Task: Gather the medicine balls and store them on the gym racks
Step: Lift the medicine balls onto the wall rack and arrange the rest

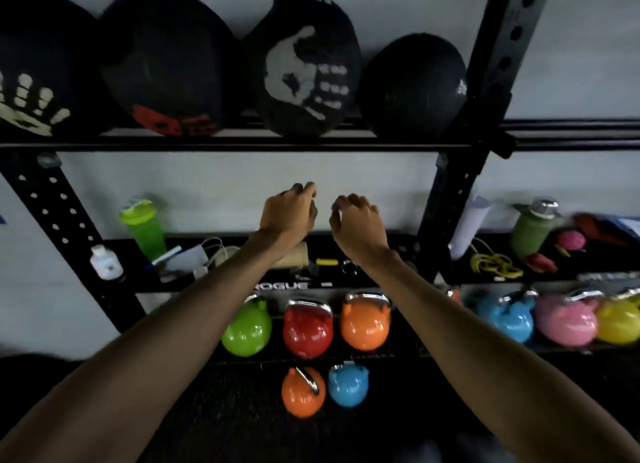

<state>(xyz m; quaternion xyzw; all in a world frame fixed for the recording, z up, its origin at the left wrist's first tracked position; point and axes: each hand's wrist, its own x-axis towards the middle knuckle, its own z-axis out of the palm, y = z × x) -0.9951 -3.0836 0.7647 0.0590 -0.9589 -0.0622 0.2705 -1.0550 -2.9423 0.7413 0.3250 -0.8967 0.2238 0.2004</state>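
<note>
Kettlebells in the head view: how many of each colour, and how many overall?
Orange kettlebells: 2
Blue kettlebells: 2
Green kettlebell: 1
Red kettlebell: 1
Pink kettlebell: 1
Yellow kettlebell: 1
Total: 8
Orange sliver, mostly hidden: not counted.

A pale grey wall (242,178) rises behind the red kettlebell (307,327). The black rack (502,47) frames it: a punched upright stands up and right of the red kettlebell, another slants to its left. Below the red kettlebell lies dark textured floor (225,410). A green shaker bottle (143,227) sits above and left of it, a dark green bottle (531,230) far to its right. The light is dim.
</note>
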